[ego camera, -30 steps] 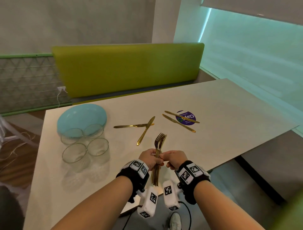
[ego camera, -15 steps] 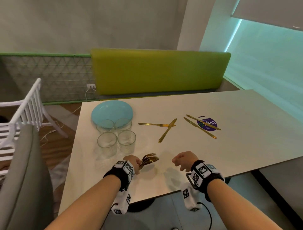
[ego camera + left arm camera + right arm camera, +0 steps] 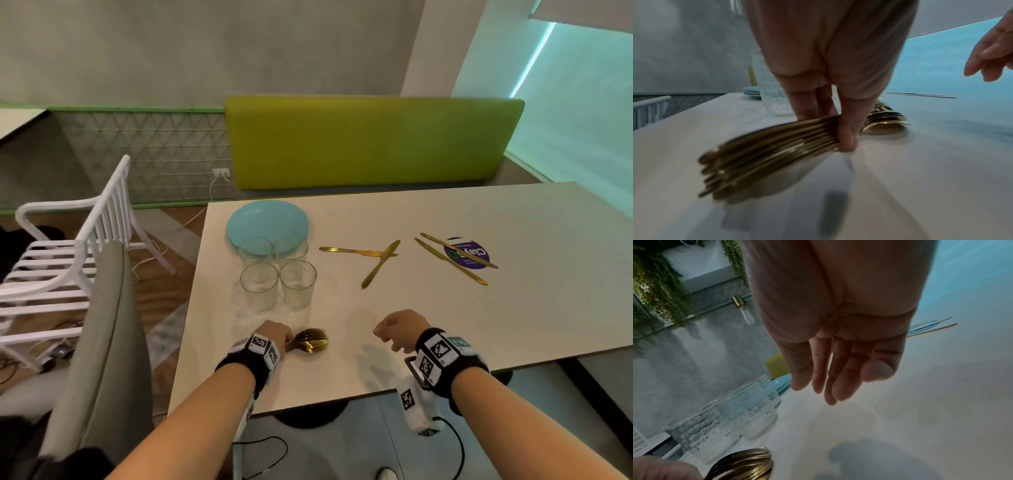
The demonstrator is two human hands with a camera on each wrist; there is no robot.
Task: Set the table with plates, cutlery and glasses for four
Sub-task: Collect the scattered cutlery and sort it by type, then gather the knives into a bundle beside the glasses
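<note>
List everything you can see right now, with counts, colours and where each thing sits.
plates: stack, count unclear, light blue, far left of table
glasses: four, clear, grouped in front of the plates
knives: four, gold, mid-table in two pairs
sticker: one, purple, under the right-hand pair
cutlery bundle: gold, near edge
table: one, white
chair: one, white, left of the table
bench: one, green, beyond the table
left hand: grips the bundle
right hand: holds nothing

The head camera looked down across the table [image 3: 445, 325] from its near edge. Each wrist camera sat low and close, facing along its palm. All three shared the glasses [image 3: 277, 274] and gold cutlery [image 3: 308, 341].
</note>
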